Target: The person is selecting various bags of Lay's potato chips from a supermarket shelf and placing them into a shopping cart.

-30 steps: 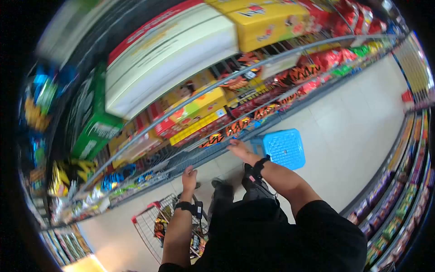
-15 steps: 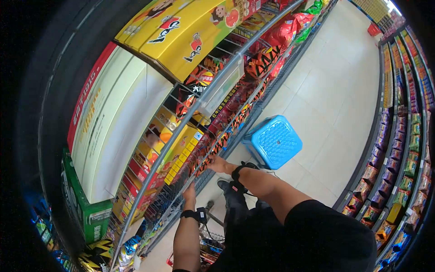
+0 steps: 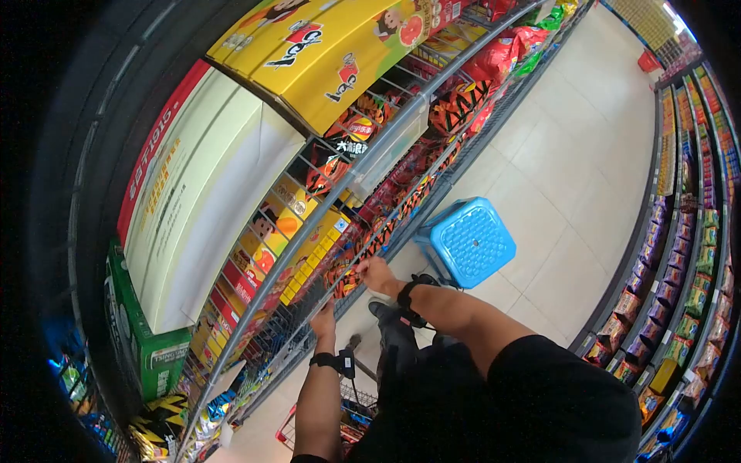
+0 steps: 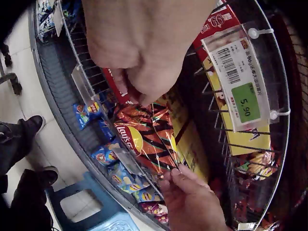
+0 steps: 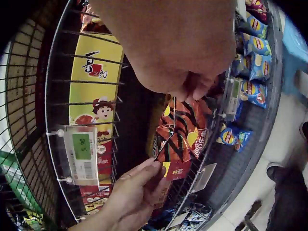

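An orange Lay's chip bag with black tiger stripes (image 4: 147, 137) lies between both hands on a lower wire shelf. My left hand (image 5: 132, 192) pinches one end of it with thumb and fingers, close to a red and yellow pack (image 5: 175, 171). At the opposite end my right hand (image 4: 192, 202) pinches the bag's edge between thumb and fingertips. In the head view the left hand (image 3: 323, 318) and right hand (image 3: 377, 275) are at the shelf's front edge. Each wrist view shows its own hand large at the top, covering part of the bag.
A blue plastic stool (image 3: 471, 243) stands on the floor by the shelf. A shopping cart (image 3: 359, 413) is below the left arm. Above the hands are a metal rail (image 3: 289, 258), a big white box (image 3: 208, 208) and a yellow box (image 3: 332, 58). Small blue chip bags (image 5: 255, 94) line the bottom ledge.
Both hands have moved in from in front of the shelf, closer together, and now pinch the striped chip bag. The head view has turned, and the stool appears nearer.
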Demonstrator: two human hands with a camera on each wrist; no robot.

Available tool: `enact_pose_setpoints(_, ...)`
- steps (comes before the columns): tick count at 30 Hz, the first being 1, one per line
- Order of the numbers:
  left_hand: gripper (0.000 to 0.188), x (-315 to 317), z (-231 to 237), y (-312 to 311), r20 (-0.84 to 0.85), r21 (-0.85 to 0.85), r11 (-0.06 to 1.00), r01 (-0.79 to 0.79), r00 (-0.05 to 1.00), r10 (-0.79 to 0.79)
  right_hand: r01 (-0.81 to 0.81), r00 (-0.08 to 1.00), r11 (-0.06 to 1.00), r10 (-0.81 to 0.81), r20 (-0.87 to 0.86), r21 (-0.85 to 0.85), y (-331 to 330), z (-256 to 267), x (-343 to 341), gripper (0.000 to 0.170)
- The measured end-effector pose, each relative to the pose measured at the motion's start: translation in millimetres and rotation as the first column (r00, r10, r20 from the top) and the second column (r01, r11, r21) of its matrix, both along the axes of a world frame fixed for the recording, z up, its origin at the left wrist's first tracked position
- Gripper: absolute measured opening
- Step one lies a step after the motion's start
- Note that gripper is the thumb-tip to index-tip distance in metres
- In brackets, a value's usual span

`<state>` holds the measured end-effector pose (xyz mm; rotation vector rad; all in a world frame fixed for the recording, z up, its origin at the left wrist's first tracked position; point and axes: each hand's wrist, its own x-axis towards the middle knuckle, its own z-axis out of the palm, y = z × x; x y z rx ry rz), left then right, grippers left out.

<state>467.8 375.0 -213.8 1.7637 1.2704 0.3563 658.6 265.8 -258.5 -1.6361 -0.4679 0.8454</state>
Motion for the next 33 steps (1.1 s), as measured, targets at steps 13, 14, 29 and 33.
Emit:
enact_pose_setpoints(13,0.008,-43.3,97.2,-106.2,0.303,0.022,1.000,-0.013,0.953,0.006,-0.332,0.930,0.903,0.361,-0.065,0.272,-123.9,107.5,51.6,0.005)
enact_pose_setpoints(14,0.010,-45.2,108.1,-116.0,0.320,0.027,1.000,0.007,0.947,-0.015,-0.344,0.915,0.892,0.388,-0.106,0.292,-132.1,114.1,51.8,0.006)
enact_pose_setpoints(29,0.010,-123.5,298.5,-223.9,0.774,-0.437,0.891,-0.128,0.451,0.444,-0.742,0.510,0.468,0.859,-0.049,0.480,-174.8,257.7,-87.8,0.091)
enact_pose_setpoints(33,0.007,-196.7,307.7,-270.1,0.760,-0.574,0.803,-0.163,0.261,0.596,-0.933,0.272,0.271,0.962,-0.029,0.237,-190.3,293.3,-157.5,0.070)
